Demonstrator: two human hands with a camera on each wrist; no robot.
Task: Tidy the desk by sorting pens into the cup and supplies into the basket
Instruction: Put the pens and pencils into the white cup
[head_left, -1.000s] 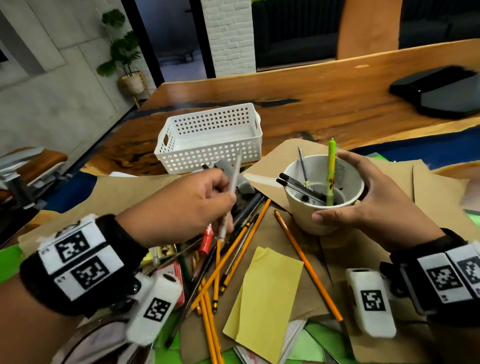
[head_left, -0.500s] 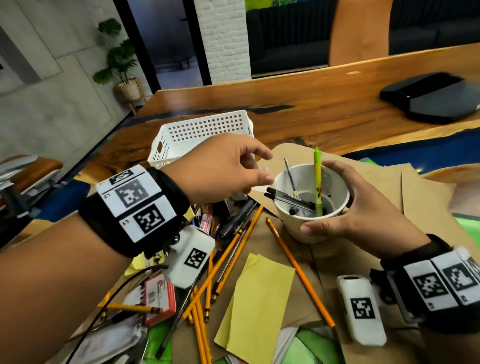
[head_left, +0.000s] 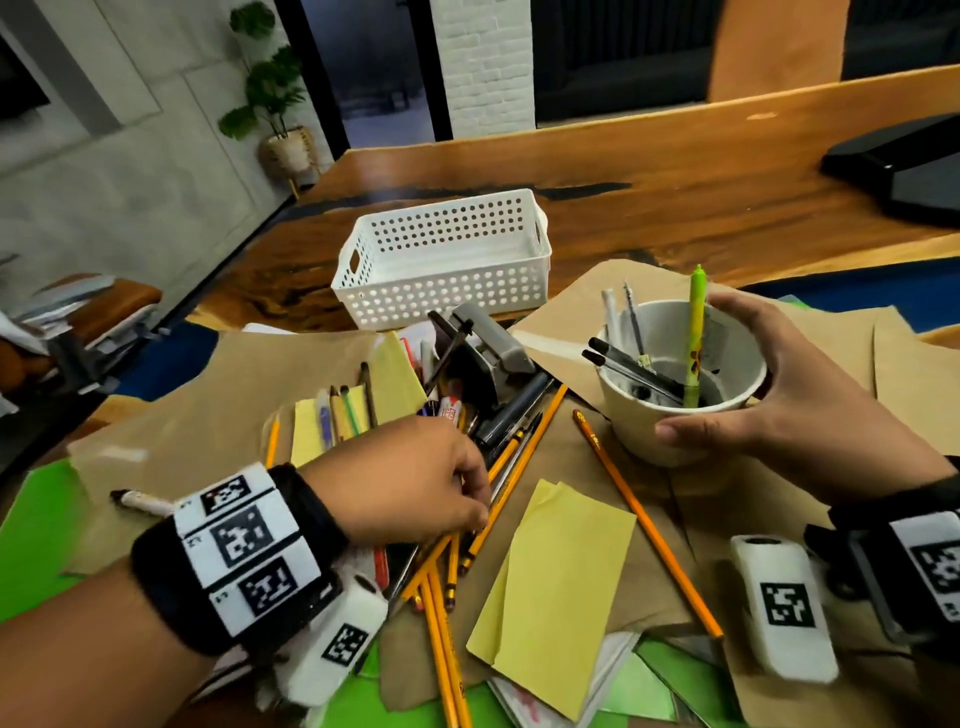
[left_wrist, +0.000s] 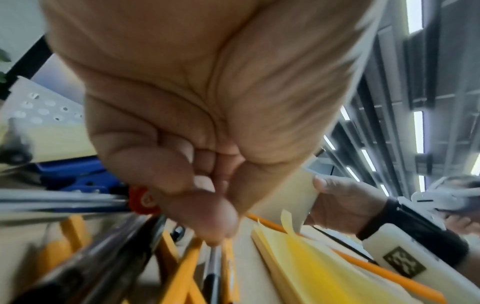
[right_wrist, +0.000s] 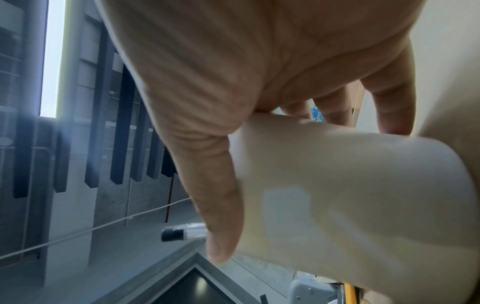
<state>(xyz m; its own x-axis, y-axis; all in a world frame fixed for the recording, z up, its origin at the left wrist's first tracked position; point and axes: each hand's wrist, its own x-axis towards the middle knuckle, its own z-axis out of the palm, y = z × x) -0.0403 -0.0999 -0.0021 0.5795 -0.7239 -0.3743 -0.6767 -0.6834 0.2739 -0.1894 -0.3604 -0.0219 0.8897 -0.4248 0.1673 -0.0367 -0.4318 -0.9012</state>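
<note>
Your right hand (head_left: 810, 415) wraps cup (head_left: 670, 421); few pens (head_left: 631, 371) inside. Left hand (head_left: 410, 483) fingers (left_wrist: 207, 218) bunched over pencil heap (head_left: 467, 519) left of cup, grip unclear. Basket (head_left: 441, 260) beyond cup holds nothing visible. Most sorting remains.

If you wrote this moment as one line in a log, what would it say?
left hand: fingers curled, reaching into pencil pile | right hand: holds white cup | basket: nothing visible inside
</note>
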